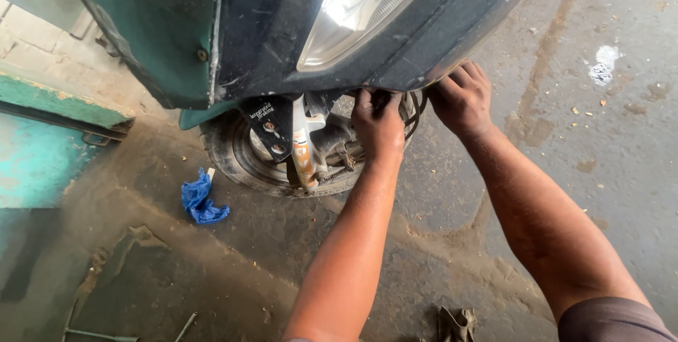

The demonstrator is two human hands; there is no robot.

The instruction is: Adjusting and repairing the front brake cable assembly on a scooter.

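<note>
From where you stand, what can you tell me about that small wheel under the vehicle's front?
The front wheel is small, with a worn black rubber tyre and a dusty metal hub. It stands upright on the stained concrete floor, mostly hidden by the dark front panel. A grimy suspension strut runs down to its hub. The left hand reaches in beside it; actual contact is hidden.
</note>
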